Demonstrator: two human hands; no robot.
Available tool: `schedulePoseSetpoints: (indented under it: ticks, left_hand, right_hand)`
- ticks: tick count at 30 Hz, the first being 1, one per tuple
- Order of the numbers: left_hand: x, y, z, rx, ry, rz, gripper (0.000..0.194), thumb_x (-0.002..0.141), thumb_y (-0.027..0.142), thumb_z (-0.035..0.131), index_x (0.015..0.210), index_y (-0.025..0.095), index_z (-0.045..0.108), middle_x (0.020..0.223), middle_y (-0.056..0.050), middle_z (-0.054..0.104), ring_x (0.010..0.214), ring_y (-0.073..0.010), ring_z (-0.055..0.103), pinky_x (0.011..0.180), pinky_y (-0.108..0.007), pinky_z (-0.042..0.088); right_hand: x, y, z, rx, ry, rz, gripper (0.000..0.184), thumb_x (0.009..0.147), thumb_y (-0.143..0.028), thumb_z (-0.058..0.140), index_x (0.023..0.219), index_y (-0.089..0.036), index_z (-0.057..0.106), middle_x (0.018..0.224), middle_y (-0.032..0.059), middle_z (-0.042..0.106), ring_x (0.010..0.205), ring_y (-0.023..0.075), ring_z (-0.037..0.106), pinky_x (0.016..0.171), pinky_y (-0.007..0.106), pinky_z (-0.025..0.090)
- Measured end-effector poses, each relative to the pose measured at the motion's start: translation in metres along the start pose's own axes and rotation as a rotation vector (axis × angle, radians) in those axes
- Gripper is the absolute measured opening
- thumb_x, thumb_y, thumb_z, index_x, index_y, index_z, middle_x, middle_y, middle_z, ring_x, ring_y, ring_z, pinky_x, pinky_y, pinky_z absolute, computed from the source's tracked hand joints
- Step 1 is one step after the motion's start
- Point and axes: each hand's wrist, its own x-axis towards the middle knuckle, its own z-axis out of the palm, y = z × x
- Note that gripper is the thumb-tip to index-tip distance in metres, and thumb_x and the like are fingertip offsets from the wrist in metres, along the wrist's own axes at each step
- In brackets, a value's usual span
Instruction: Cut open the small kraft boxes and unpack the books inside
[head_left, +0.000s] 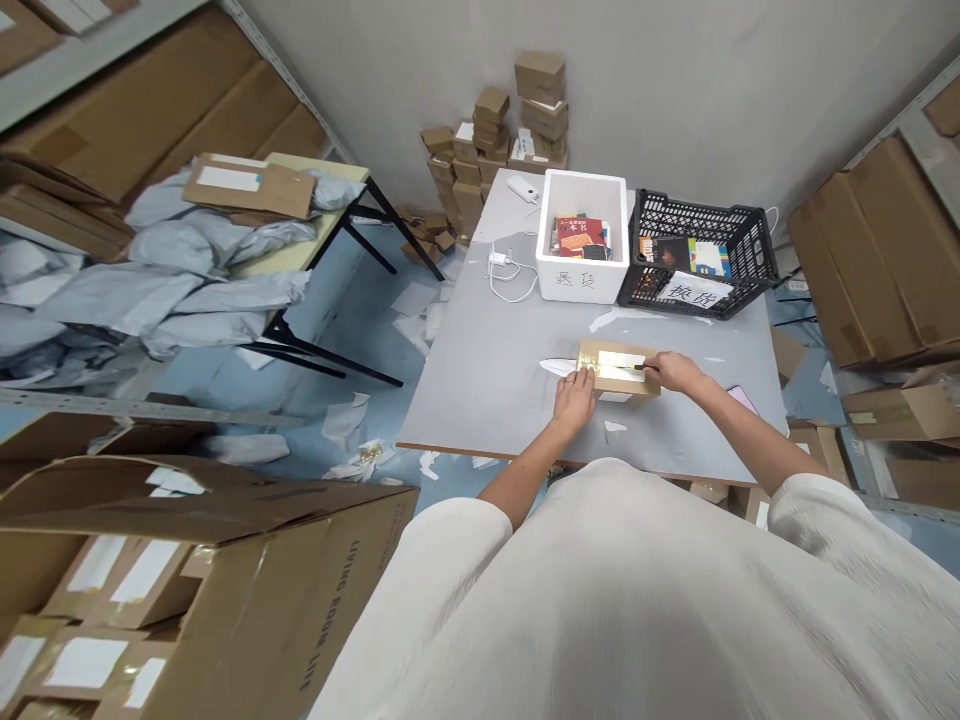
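A small taped cardboard box (622, 384) with a white label lies on the grey table (480, 380) before me. The fingers of my left hand (574, 398) press on its left end, over shiny tape. My right hand (675, 371) is closed around what looks like a box cutter (640, 366), a thin, dark-ended tool. Its slim blade points left across the label on the box's top. Most of the handle is hidden in my fist. A white scrap of paper (559, 367) lies just left of the box.
Behind the box stand a white foam bin (581, 282) and a black plastic crate (697, 290), both holding books. A phone (742, 400) lies right of my right hand, a white cable (514, 290) at back left. A large carton (285, 600) of boxes stands at lower left.
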Motion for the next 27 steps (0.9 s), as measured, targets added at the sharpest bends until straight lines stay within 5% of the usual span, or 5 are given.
schedulePoseSetpoints:
  ticks: [7, 19, 27]
  left_hand:
    - [0.009, 0.011, -0.008, 0.134, -0.032, -0.053, 0.064, 0.112, 0.032, 0.043, 0.174, 0.016, 0.042, 0.161, -0.020, 0.059, 0.142, -0.0367, 0.054, 0.122, -0.049, 0.040]
    - [0.016, 0.016, -0.008, 0.173, -0.060, -0.092, 0.060, 0.111, 0.029, 0.046, 0.170, 0.017, 0.045, 0.159, -0.020, 0.059, 0.145, -0.0373, 0.052, 0.125, -0.052, 0.036]
    - [0.030, 0.032, -0.008, 0.174, -0.061, 0.001, 0.055, 0.103, 0.025, 0.060, 0.158, 0.023, 0.052, 0.163, -0.018, 0.053, 0.151, -0.0355, 0.048, 0.127, -0.051, 0.036]
  right_hand:
    - [-0.027, 0.023, -0.002, -0.087, -0.037, 0.064, 0.045, 0.113, -0.041, 0.041, 0.124, -0.027, 0.082, 0.126, 0.0142, 0.078, 0.111, 0.0303, 0.071, 0.082, 0.035, 0.048]
    - [-0.048, 0.088, 0.001, -0.024, -0.007, 0.131, 0.042, 0.109, -0.047, 0.052, 0.124, -0.030, 0.087, 0.125, 0.0148, 0.082, 0.113, 0.0331, 0.073, 0.089, 0.039, 0.051]
    - [-0.078, 0.137, 0.025, 0.158, 0.044, 0.155, 0.045, 0.109, -0.051, 0.050, 0.122, -0.029, 0.087, 0.106, 0.0101, 0.085, 0.095, 0.0284, 0.073, 0.072, 0.032, 0.045]
